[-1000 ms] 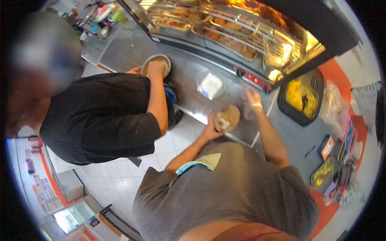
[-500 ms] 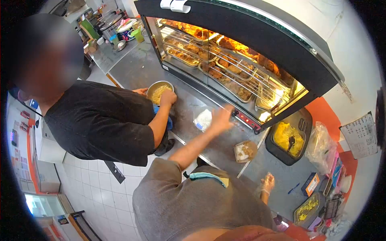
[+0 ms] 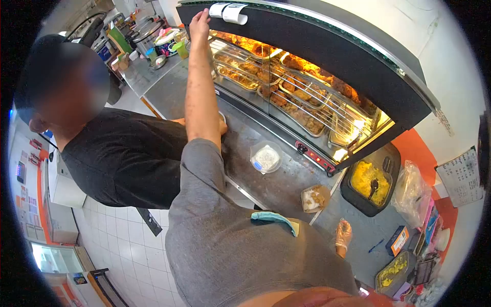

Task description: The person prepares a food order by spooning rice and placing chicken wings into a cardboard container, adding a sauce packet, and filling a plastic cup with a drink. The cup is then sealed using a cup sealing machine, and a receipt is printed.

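My left hand (image 3: 199,25) is raised at the far upper-left corner of the heated display cabinet (image 3: 327,64). Its fingers are closed, with the tips at the left edge of white paper slips (image 3: 228,13) on the cabinet's top edge; what they grip, if anything, is too small to make out. My right hand (image 3: 343,234), in a clear plastic glove, hovers low over the counter with fingers loosely apart and nothing in them. Between my arms are a clear tub of white content (image 3: 266,158) and an open box of food with white topping (image 3: 314,198).
A co-worker in a black shirt (image 3: 128,153) stands close on my left, hands mostly hidden behind my arm. Right of the cabinet are a black tray of yellow food (image 3: 369,181) with a dark spoon, a plastic bag (image 3: 411,194), a small box (image 3: 398,240) and another tray (image 3: 393,271).
My left hand has moved from above the white tub, fingers spread, up and left to the cabinet's top corner, and has closed. My left arm now covers the co-worker's bowl. My right hand has barely moved.
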